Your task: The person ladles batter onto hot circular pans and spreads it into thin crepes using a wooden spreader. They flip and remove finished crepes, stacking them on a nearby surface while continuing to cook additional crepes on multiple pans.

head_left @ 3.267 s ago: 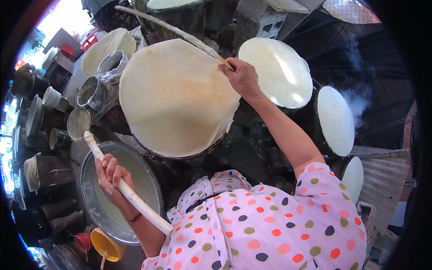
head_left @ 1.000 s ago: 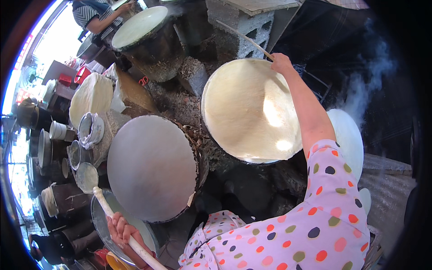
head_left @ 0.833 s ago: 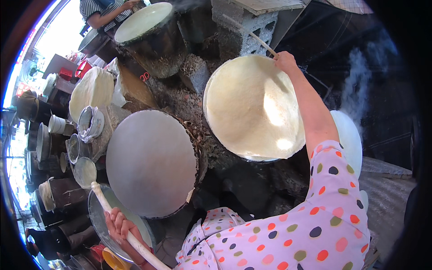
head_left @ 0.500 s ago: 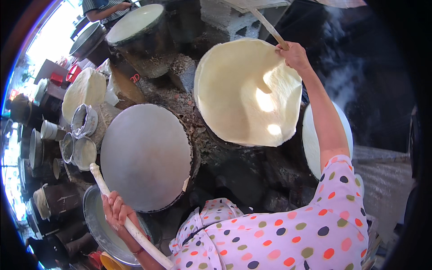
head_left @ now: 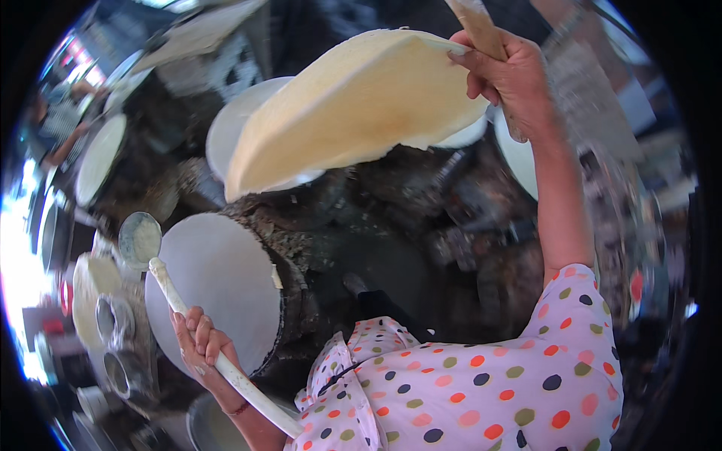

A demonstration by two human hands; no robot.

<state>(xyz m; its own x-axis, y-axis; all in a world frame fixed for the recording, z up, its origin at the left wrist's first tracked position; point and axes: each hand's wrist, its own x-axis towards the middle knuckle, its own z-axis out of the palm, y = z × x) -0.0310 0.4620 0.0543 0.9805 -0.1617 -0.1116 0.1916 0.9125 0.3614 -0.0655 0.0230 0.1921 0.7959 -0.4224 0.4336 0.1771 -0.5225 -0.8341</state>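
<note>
My right hand [head_left: 515, 83] grips a flat wooden stick [head_left: 477, 21], with my thumb at the edge of a large pale-yellow round sheet [head_left: 353, 105], which hangs lifted and tilted across the upper middle. Behind it is a white-covered round surface [head_left: 233, 120]. My left hand [head_left: 203, 349] is closed round the white handle of a ladle [head_left: 139, 240], whose bowl is over the left side of a grey round griddle [head_left: 210, 293] with a dark, crusted rim.
A co-worker [head_left: 60, 128] stands at upper left near a white-topped drum [head_left: 100, 158]. At lower left are a stack of pale sheets [head_left: 92, 301], metal cans [head_left: 128, 376] and a basin [head_left: 201, 425]. Another white round top [head_left: 515, 161] is at right. A dark floor [head_left: 383, 255] lies between.
My right hand has lifted the pale sheet off the right-hand round surface and moved higher with it. The view has swung, blurring the surroundings. My left hand still holds the ladle.
</note>
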